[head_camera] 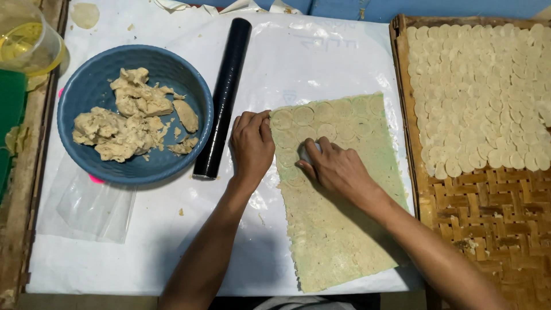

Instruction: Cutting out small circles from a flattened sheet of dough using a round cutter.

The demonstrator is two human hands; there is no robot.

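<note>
Head view: rolled dough sheet [338, 229] runs 12-to-6. Right hand [336, 167] presses a small round cutter [310, 152] at the sheet's 11 o'clock edge; left hand [251, 146], fingers curled, pins the corner at 10.

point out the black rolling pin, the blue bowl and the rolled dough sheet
black rolling pin [222, 97], head view, middle of its barrel
blue bowl [92, 86], head view, bare inner wall
rolled dough sheet [338, 241], head view, uncut lower part
</note>
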